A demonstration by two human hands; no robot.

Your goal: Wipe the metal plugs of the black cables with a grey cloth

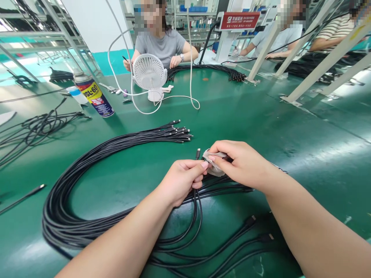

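My left hand (185,179) is closed in a pinch on a black cable, whose small plug (198,153) sticks up above the fingers. Beside it my right hand (239,160) grips a crumpled whitish cloth (216,168), pressed close to the left fingertips. What lies inside the cloth is hidden. A thick bundle of black cables (69,181) curves round on the table to the left, its plug ends (179,133) beyond my hands. More cable ends with larger plugs (265,237) lie in front, below my right forearm.
On the green table (327,162) stand a white fan (149,73) with a white cord and a spray can (97,98). Loose cables (40,127) lie tangled at left. A person in grey (162,44) sits opposite. White slanted posts (310,65) rise at right.
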